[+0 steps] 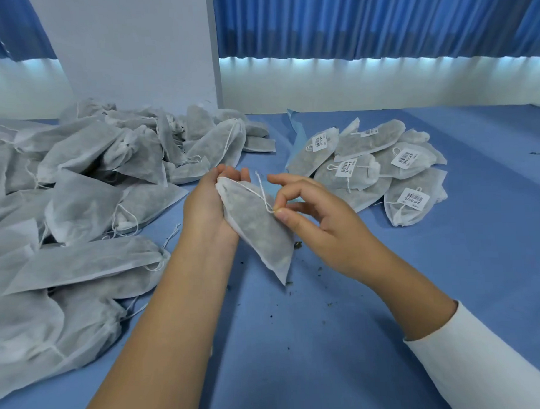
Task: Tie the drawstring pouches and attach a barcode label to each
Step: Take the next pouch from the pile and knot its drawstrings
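Note:
My left hand [212, 203] holds a filled white drawstring pouch [259, 232] from behind, above the middle of the blue table [328, 340]; the pouch's lower corner points down towards the cloth. My right hand [312, 212] pinches the pouch's white drawstring [263, 194] between thumb and forefinger, with the other fingers spread. The string runs up in a thin loop from the pinch. No barcode label shows on this pouch.
A large heap of unlabelled white pouches [78, 186] covers the table's left side. A smaller pile of pouches with barcode labels [380, 170] lies at the right rear. Dark crumbs [297, 246] dot the cloth near the hands. A white pillar [134, 50] and blue curtains [378, 20] stand behind.

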`<action>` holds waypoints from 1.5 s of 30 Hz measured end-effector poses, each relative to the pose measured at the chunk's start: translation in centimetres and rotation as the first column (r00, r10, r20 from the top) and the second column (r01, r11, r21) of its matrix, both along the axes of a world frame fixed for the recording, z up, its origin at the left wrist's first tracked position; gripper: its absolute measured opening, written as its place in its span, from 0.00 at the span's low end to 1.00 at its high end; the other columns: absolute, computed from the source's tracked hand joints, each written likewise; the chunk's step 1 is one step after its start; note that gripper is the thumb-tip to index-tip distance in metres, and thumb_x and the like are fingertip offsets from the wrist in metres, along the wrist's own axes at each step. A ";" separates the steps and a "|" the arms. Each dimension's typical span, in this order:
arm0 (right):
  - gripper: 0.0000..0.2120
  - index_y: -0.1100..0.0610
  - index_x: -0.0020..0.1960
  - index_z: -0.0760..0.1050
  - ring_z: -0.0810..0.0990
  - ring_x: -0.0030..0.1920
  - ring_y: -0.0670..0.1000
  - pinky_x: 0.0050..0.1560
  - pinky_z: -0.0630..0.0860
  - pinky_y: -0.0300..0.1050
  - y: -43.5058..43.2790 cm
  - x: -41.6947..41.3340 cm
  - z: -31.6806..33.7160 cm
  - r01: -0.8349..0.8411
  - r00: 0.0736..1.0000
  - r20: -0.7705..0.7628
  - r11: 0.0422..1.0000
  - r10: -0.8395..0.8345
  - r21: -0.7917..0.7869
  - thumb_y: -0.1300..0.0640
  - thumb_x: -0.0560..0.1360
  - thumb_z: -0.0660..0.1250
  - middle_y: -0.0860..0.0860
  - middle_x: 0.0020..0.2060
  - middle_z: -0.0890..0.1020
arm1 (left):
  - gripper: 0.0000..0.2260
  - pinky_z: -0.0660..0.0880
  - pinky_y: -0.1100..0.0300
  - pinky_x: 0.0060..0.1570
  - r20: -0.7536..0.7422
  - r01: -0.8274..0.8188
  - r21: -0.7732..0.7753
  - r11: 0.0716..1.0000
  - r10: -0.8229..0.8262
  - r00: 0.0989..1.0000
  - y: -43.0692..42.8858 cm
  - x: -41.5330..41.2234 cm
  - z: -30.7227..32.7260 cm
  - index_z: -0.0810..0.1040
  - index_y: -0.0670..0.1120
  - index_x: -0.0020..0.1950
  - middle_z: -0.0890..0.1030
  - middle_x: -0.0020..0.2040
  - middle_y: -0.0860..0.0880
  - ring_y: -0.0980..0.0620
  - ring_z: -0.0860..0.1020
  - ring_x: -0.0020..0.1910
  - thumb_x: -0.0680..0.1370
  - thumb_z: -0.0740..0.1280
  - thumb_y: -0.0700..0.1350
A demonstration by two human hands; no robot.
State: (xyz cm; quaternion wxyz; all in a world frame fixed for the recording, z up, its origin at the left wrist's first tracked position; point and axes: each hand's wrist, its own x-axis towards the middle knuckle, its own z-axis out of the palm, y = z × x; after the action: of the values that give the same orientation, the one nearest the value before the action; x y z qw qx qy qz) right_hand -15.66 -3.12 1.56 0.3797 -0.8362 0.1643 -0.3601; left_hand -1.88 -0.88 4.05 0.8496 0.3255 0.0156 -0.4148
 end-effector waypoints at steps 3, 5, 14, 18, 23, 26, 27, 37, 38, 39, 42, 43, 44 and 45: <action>0.05 0.50 0.47 0.73 0.75 0.60 0.39 0.55 0.74 0.42 0.2 0.1 0.0 -0.097 0.995 -0.005 0.988 0.098 0.119 0.59 0.79 0.62 0.37 0.54 0.78 | 0.12 0.74 0.75 0.40 0.017 -0.023 -0.008 1.000 0.024 1.000 -0.2 -1.1 0.4 0.75 0.48 0.53 0.81 0.58 0.48 0.49 0.77 0.65 0.85 0.54 0.38; 0.05 0.52 0.47 0.72 0.74 0.45 0.41 0.46 0.71 0.39 0.3 0.1 0.2 -0.108 0.994 -0.016 0.984 0.112 0.144 0.59 0.79 0.62 0.38 0.43 0.76 | 0.10 0.77 0.71 0.41 0.048 0.149 0.013 0.989 -0.150 0.988 0.5 -0.2 0.3 0.76 0.45 0.51 0.75 0.71 0.44 0.48 0.71 0.70 0.85 0.56 0.40; 0.07 0.52 0.46 0.74 0.73 0.41 0.38 0.43 0.69 0.31 -0.5 -0.2 0.5 0.132 0.990 0.030 0.969 -0.141 0.209 0.62 0.80 0.63 0.43 0.42 0.75 | 0.16 0.79 0.59 0.36 0.246 0.296 0.138 0.945 -0.323 0.914 1.1 0.9 -0.3 0.77 0.42 0.49 0.83 0.37 0.48 0.52 0.82 0.34 0.82 0.62 0.55; 0.05 0.54 0.48 0.74 0.74 0.44 0.39 0.45 0.71 0.35 -1.2 -0.6 0.5 0.214 0.967 0.092 0.950 -0.239 0.227 0.61 0.81 0.62 0.42 0.43 0.77 | 0.17 0.80 0.61 0.38 0.507 0.363 0.323 0.874 -0.483 0.713 1.2 -0.3 -0.5 0.82 0.43 0.52 0.85 0.40 0.49 0.54 0.84 0.38 0.79 0.66 0.56; 0.05 0.53 0.48 0.75 0.76 0.49 0.44 0.49 0.74 0.39 -1.6 -0.6 0.0 0.225 0.963 0.106 0.954 -0.249 0.199 0.61 0.80 0.63 0.46 0.47 0.78 | 0.17 0.81 0.54 0.45 0.652 0.170 0.426 0.889 -0.432 0.623 1.3 -1.0 -0.9 0.82 0.37 0.49 0.84 0.42 0.44 0.48 0.82 0.41 0.79 0.68 0.52; 0.07 0.49 0.47 0.74 0.73 0.61 0.44 0.55 0.74 0.40 -1.5 -0.4 -0.2 0.250 0.962 0.092 0.965 -0.257 0.081 0.61 0.79 0.65 0.47 0.54 0.76 | 0.14 0.80 0.46 0.50 0.665 0.140 0.406 0.903 -0.397 0.633 1.4 -1.0 -0.8 0.81 0.42 0.45 0.83 0.45 0.39 0.46 0.80 0.43 0.81 0.66 0.52; 0.08 0.49 0.47 0.74 0.72 0.63 0.42 0.55 0.73 0.39 -1.4 -0.3 -0.3 0.257 0.962 0.090 0.966 -0.259 0.032 0.61 0.79 0.65 0.44 0.55 0.75 | 0.14 0.79 0.43 0.53 0.662 0.142 0.404 0.904 -0.396 0.637 1.4 -1.0 -0.7 0.81 0.43 0.45 0.84 0.48 0.37 0.45 0.80 0.44 0.81 0.66 0.52; 0.10 0.48 0.51 0.78 0.77 0.60 0.43 0.56 0.76 0.42 -2.1 -0.8 -0.3 0.169 0.973 0.120 0.963 -0.197 0.210 0.63 0.79 0.65 0.42 0.55 0.80 | 0.09 0.81 0.46 0.54 0.648 0.227 0.384 0.895 -0.436 0.625 1.4 0.0 -1.2 0.83 0.39 0.47 0.86 0.45 0.42 0.44 0.85 0.47 0.76 0.73 0.45; 0.12 0.47 0.53 0.78 0.78 0.59 0.42 0.57 0.77 0.43 -2.3 -1.0 -0.2 0.173 0.966 0.141 0.947 -0.217 0.270 0.64 0.78 0.65 0.42 0.55 0.80 | 0.08 0.83 0.50 0.49 0.629 0.206 0.361 0.909 -0.401 0.666 1.2 0.5 -1.4 0.83 0.41 0.45 0.87 0.44 0.44 0.46 0.86 0.45 0.76 0.73 0.45; 0.13 0.47 0.54 0.77 0.78 0.58 0.41 0.59 0.77 0.45 -2.6 -1.2 -0.1 0.205 0.958 0.134 0.933 -0.254 0.297 0.64 0.77 0.66 0.41 0.56 0.80 | 0.07 0.83 0.54 0.44 0.605 0.182 0.338 0.924 -0.361 0.710 1.1 1.1 -1.4 0.82 0.42 0.43 0.87 0.41 0.46 0.49 0.86 0.42 0.77 0.73 0.45; 0.20 0.45 0.62 0.73 0.77 0.57 0.39 0.64 0.75 0.49 -3.4 -1.6 -0.4 0.330 0.941 -0.039 0.888 -0.336 0.320 0.61 0.75 0.69 0.41 0.58 0.77 | 0.06 0.81 0.60 0.35 0.532 0.101 0.277 0.955 -0.241 0.812 0.9 3.2 -1.5 0.81 0.44 0.44 0.86 0.36 0.51 0.54 0.85 0.37 0.77 0.72 0.45; 0.23 0.44 0.65 0.70 0.77 0.58 0.39 0.64 0.75 0.50 -3.6 -1.6 -0.5 0.343 0.939 -0.113 0.869 -0.324 0.356 0.59 0.74 0.71 0.42 0.59 0.76 | 0.06 0.81 0.59 0.35 0.523 0.073 0.267 0.961 -0.208 0.827 0.9 3.7 -1.5 0.80 0.44 0.44 0.86 0.36 0.51 0.54 0.85 0.37 0.77 0.72 0.45; 0.27 0.43 0.67 0.68 0.76 0.59 0.40 0.64 0.75 0.51 -3.7 -1.5 -0.7 0.346 0.938 -0.178 0.851 -0.298 0.395 0.57 0.73 0.72 0.43 0.59 0.76 | 0.06 0.81 0.59 0.35 0.520 0.053 0.263 0.963 -0.188 0.834 0.9 4.2 -1.5 0.80 0.44 0.45 0.86 0.35 0.52 0.54 0.85 0.37 0.77 0.72 0.45; 0.30 0.42 0.69 0.65 0.77 0.59 0.42 0.64 0.75 0.52 -3.8 -1.4 -0.9 0.346 0.935 -0.228 0.837 -0.271 0.424 0.56 0.72 0.73 0.43 0.59 0.76 | 0.06 0.81 0.59 0.35 0.518 0.044 0.265 0.963 -0.181 0.836 0.9 4.5 -1.6 0.80 0.44 0.45 0.86 0.35 0.52 0.55 0.85 0.37 0.77 0.72 0.45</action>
State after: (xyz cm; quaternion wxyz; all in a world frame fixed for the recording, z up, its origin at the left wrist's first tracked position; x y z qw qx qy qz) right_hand -17.03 -6.90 0.63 0.4882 -0.7114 0.4068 -0.2999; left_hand 2.62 0.05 2.45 0.7476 0.5300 -0.1921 -0.3512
